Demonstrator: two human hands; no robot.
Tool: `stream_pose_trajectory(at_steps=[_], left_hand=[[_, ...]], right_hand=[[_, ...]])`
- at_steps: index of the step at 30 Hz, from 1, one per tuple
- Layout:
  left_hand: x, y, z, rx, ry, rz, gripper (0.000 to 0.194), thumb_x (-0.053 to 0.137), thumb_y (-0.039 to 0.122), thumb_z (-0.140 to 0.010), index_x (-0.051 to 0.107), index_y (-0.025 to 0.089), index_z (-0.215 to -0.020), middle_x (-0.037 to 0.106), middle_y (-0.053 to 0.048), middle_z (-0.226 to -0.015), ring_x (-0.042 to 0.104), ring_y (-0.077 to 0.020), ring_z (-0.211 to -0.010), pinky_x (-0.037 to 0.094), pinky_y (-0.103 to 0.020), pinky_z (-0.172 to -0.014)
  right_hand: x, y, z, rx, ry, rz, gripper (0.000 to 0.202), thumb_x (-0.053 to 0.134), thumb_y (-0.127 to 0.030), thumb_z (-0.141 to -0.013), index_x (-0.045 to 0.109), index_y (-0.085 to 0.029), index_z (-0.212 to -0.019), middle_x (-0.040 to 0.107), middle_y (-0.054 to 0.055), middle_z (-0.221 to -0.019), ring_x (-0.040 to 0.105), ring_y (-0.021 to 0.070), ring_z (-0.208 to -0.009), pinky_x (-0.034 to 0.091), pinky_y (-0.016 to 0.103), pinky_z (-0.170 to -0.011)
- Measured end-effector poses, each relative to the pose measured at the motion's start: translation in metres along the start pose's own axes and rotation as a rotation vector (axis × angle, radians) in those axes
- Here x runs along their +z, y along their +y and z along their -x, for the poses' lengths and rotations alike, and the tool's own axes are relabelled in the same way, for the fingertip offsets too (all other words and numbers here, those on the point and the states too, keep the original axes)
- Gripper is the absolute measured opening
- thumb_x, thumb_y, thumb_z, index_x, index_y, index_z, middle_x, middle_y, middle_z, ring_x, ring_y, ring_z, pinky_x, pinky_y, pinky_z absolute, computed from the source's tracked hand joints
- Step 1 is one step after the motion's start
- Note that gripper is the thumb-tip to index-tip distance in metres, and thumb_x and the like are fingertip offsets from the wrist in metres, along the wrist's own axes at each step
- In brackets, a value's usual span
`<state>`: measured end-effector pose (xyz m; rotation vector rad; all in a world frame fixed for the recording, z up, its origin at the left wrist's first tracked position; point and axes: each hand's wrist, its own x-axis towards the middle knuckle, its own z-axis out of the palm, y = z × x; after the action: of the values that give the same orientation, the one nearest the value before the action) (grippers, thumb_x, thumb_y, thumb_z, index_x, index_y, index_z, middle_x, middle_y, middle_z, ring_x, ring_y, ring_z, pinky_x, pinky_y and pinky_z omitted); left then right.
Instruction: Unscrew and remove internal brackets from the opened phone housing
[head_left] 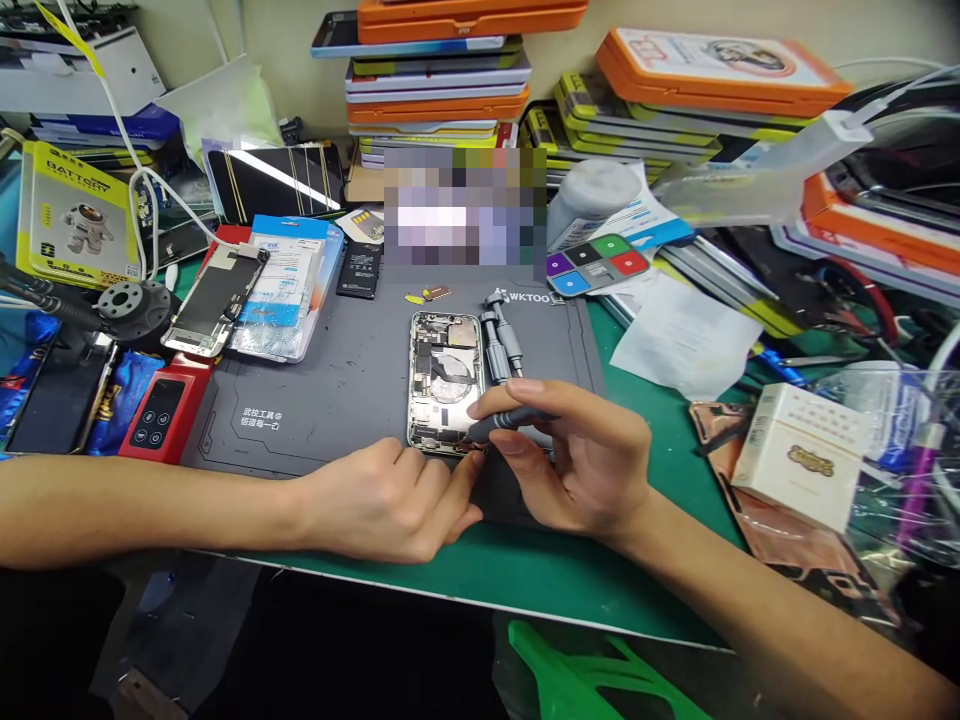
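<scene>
An opened phone body [448,385] lies on the dark grey mat [300,420], its inner parts showing. My right hand [577,450] grips a dark screwdriver [499,422] between thumb and fingers, over the phone's lower right corner. Beside that corner, my left hand [397,498] rests on the mat with its fingers curled and the index fingertip near the phone's lower edge. Whether anything is between its fingers is hidden. More grey screwdrivers [500,340] lie just right of the phone. Above it is a small brown part [437,293].
A battery [360,270], a detached screen [217,295] and a red device [166,408] sit to the left. Stacked orange boxes [442,105] stand behind. At the right are a round colored-panel tray [596,264], a white paper [686,330] and a white box [799,455].
</scene>
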<state>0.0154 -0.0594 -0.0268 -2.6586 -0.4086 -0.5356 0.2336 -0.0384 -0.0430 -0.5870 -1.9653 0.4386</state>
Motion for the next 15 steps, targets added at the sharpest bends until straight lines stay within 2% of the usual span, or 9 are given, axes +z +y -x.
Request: stream_pose_trajectory(at_steps=[6,9,11,13,15], left_hand=[[0.0,0.0,-0.001,-0.007,0.003,0.007,0.043,0.054,0.037,-0.104,0.067,-0.003,-0.118,0.059,-0.001,-0.063,0.053,-0.013,-0.049,0.032,-0.03,-0.043],[0.001,0.001,0.0,-0.012,0.009,0.023,0.041,0.055,0.036,-0.104,0.068,-0.002,-0.116,0.059,-0.001,-0.063,0.054,-0.0132,-0.049,0.033,-0.03,-0.044],[0.002,0.002,0.001,-0.014,0.017,0.026,0.04,0.055,0.035,-0.104,0.068,-0.001,-0.113,0.059,-0.001,-0.063,0.054,-0.0129,-0.05,0.034,-0.029,-0.044],[0.002,0.002,0.001,-0.018,0.016,0.026,0.039,0.056,0.035,-0.104,0.068,0.0,-0.112,0.059,-0.001,-0.063,0.054,-0.0126,-0.05,0.034,-0.029,-0.045],[0.002,0.002,0.001,-0.021,0.006,0.023,0.041,0.055,0.035,-0.104,0.068,-0.001,-0.116,0.059,-0.001,-0.063,0.054,-0.0125,-0.05,0.034,-0.029,-0.045]], right_hand=[[-0.003,-0.001,-0.004,-0.059,-0.075,0.004,0.073,0.056,-0.003,-0.091,0.038,-0.026,-0.158,0.077,0.011,-0.118,0.077,0.0235,-0.1,0.068,0.036,-0.076],[-0.005,-0.002,-0.009,-0.094,-0.064,0.089,0.072,0.061,-0.004,-0.09,0.042,-0.025,-0.156,0.079,0.01,-0.109,0.078,0.0225,-0.088,0.067,0.034,-0.07],[-0.007,-0.003,-0.012,-0.121,-0.041,0.202,0.069,0.072,-0.012,-0.089,0.049,-0.027,-0.152,0.08,0.007,-0.096,0.076,0.0213,-0.076,0.064,0.032,-0.063],[-0.009,-0.004,-0.013,-0.147,-0.041,0.24,0.066,0.073,-0.022,-0.091,0.049,-0.027,-0.152,0.081,0.008,-0.097,0.077,0.0238,-0.079,0.065,0.035,-0.064],[-0.01,-0.005,-0.014,-0.134,-0.04,0.2,0.06,0.064,-0.021,-0.097,0.047,-0.026,-0.154,0.081,0.01,-0.104,0.078,0.0256,-0.086,0.067,0.038,-0.068]])
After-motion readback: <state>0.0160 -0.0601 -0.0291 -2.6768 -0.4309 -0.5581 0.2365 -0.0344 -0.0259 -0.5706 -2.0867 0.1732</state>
